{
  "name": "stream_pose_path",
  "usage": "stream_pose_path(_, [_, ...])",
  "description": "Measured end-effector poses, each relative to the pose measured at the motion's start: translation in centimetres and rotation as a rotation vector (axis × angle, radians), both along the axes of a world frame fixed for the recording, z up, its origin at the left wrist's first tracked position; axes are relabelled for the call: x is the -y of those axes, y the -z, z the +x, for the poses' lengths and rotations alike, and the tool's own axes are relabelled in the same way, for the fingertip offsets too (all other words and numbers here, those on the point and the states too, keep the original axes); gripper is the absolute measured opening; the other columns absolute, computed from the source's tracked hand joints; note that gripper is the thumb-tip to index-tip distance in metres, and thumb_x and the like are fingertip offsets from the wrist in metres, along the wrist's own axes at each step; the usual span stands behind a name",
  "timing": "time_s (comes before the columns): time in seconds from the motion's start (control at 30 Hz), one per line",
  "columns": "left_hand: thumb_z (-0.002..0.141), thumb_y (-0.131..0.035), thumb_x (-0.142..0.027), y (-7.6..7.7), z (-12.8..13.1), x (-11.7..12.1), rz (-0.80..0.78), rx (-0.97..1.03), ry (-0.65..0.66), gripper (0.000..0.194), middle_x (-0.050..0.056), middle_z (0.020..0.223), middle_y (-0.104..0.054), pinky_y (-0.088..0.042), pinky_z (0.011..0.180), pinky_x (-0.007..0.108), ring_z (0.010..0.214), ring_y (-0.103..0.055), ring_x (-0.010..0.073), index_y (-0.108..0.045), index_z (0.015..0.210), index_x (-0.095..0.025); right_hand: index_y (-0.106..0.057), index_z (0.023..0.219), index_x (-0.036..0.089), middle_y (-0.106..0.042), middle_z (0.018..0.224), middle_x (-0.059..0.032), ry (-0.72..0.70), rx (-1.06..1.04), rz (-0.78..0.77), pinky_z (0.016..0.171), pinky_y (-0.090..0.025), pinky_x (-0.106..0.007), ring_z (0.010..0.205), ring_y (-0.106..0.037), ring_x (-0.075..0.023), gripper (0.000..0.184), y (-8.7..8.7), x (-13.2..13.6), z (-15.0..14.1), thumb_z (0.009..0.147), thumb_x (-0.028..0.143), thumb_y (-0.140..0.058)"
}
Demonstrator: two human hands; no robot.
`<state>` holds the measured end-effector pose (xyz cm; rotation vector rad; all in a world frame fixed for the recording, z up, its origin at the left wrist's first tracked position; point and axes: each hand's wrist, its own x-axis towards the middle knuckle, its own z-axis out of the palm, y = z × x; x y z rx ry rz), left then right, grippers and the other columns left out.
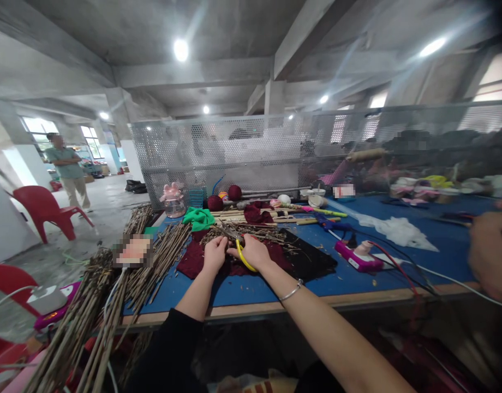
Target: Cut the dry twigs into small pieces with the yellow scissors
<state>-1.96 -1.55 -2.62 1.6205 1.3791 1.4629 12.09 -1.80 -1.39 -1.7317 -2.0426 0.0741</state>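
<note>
My right hand (255, 253) is closed around yellow-handled shears (243, 258), whose metal blades point up and to the left. Just left of them, my left hand (215, 254) is closed in a pinch close to the blades. What its fingers hold, if anything, is too small to make out. Beyond both hands lies a heap of short cut twigs (271, 234), partly hidden by them. Under the twigs and hands is a dark red cloth (189, 261), with a black cloth (312, 261) to its right.
Long stick bundles (159, 256) lean over the blue table's (171, 297) left edge. A green cloth (199, 218) and red yarn balls (235, 192) sit behind. To the right are a glue gun (330, 224), a purple power strip (358, 257) with cables, and another person's arm (492, 254).
</note>
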Motion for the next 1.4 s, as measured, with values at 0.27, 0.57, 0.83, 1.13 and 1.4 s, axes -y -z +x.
stream_pose_path(0.27, [0.076,-0.045,-0.037,-0.03,0.46,0.16,-0.019,0.023,0.128,0.032,0.004,0.068,-0.065,-0.042,0.059,0.022,0.061,-0.055,0.0125,-0.064,0.070,-0.012,-0.047,0.097,0.014,-0.058,0.098,-0.0125,-0.048,-0.038,0.060,0.074,-0.036,-0.030,0.093,-0.054,-0.0245,0.064,0.05,-0.09,0.06,0.062,0.067,-0.055])
stream_pose_path(0.57, [0.077,-0.044,-0.035,-0.41,0.17,0.50,0.026,-0.069,0.144,0.031,0.002,0.064,-0.063,-0.039,0.058,0.021,0.060,-0.053,0.0123,-0.062,0.065,-0.013,-0.050,0.092,0.018,-0.063,0.087,-0.0096,-0.045,-0.005,-0.049,0.067,-0.037,-0.028,0.083,-0.060,-0.0237,0.062,-0.51,0.38,0.34,0.064,0.073,-0.045])
stream_pose_path(0.83, [0.078,-0.044,-0.032,-0.37,0.18,0.49,0.048,-0.096,0.077,0.029,0.003,0.065,-0.063,-0.038,0.060,0.022,0.062,-0.053,0.0134,-0.063,0.067,-0.014,-0.055,0.092,0.019,-0.064,0.089,-0.0106,0.009,-0.020,-0.097,0.067,-0.040,-0.029,0.085,-0.060,-0.0253,0.061,-0.84,0.77,-0.09,0.065,0.072,-0.043])
stream_pose_path(1.13, [0.077,-0.044,-0.034,0.10,0.42,0.28,0.042,-0.100,0.152,0.030,0.000,0.059,-0.059,-0.037,0.055,0.021,0.056,-0.048,0.0114,-0.062,0.064,-0.014,-0.048,0.095,0.017,-0.062,0.090,-0.0114,-0.056,-0.003,-0.006,0.066,-0.039,-0.029,0.084,-0.060,-0.0249,0.068,-0.35,0.14,0.36,0.064,0.077,-0.037])
stream_pose_path(1.4, [0.076,-0.047,-0.034,0.29,0.45,0.08,0.011,-0.067,0.159,0.029,0.002,0.065,-0.062,-0.039,0.059,0.022,0.059,-0.050,0.0119,-0.065,0.072,-0.012,-0.051,0.093,0.016,-0.063,0.088,-0.0138,-0.004,0.012,-0.061,0.066,-0.039,-0.030,0.084,-0.060,-0.0262,0.072,-0.17,-0.16,0.49,0.063,0.079,-0.034])
